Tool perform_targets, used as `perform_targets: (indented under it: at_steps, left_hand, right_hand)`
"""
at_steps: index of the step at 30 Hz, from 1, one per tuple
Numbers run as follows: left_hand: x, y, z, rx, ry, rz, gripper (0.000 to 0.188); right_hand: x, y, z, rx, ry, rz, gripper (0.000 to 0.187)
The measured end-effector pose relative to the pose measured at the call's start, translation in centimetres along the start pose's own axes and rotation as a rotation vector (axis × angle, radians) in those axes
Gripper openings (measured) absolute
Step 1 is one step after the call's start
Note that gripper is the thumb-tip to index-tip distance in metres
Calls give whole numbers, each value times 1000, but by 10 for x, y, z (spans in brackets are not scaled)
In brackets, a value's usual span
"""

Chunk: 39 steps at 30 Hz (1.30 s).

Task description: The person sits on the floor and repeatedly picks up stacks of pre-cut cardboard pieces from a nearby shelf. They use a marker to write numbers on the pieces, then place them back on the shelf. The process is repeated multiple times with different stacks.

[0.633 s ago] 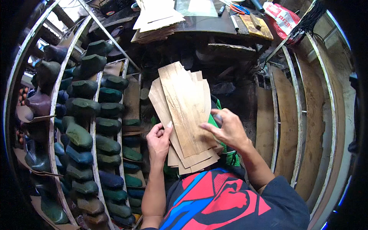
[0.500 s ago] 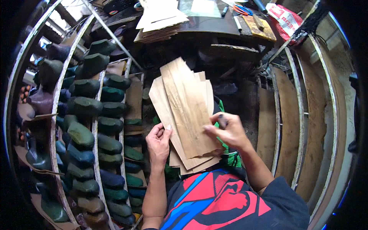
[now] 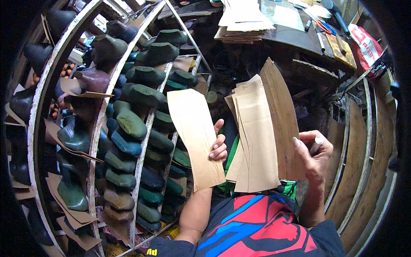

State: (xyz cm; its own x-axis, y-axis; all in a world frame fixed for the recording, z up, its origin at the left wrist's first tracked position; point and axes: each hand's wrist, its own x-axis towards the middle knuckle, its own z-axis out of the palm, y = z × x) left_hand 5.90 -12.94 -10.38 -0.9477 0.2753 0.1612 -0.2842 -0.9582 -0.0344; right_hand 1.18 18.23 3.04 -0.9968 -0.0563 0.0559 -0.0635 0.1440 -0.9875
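Note:
My left hand [image 3: 219,145] grips a pale tan sheet [image 3: 192,137] with a slanting cut top, its fingers curled round the right edge and the thumb hidden behind. My right hand [image 3: 316,160] pinches a darker brown sheet [image 3: 280,115] with one curved edge. The same hand carries a pen-like stick [image 3: 316,144] with a pale round end, probably a marker. Between the hands, a fanned pile of tan sheets [image 3: 257,141] lies over my lap. Whether the sheets are leather or board I cannot tell.
Racks of green, blue and dark shoe lasts [image 3: 150,94] fill the left side. Ahead stands a table [image 3: 282,34] with stacked pale sheets [image 3: 242,21], blue-and-orange scissors [image 3: 326,27] and a red-and-white bag [image 3: 364,47]. At right a metal-framed shelf [image 3: 355,141] has brown boards.
The sheets, held together before, are now spread apart. My left hand has brought one pale sheet left, and my right hand has drawn a brown one right. The view has shifted left.

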Motion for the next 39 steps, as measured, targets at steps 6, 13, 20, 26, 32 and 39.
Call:
perform_targets:
  at_steps: [6,13,20,26,32,39]
  left_hand:
    - [5,-4,1,2,-47,-76,84]
    - [13,1,-6,126,-100,-140,87]
    - [24,-41,22,1038,593,337,32]
    - [39,-65,25,1351,696,293,37]
    - [35,-67,20,1494,765,337,32]
    - [32,-69,18,1562,783,231,22]
  right_hand:
    - [-5,8,7,-21,-17,-17,6]
    - [-5,12,0,-47,12,-5,6]
    - [-7,12,-4,-17,65,7,9]
    - [-6,8,3,-57,48,-90,9]
    - [-7,12,1,152,97,35,16]
    - [9,22,-8,276,67,189,17]
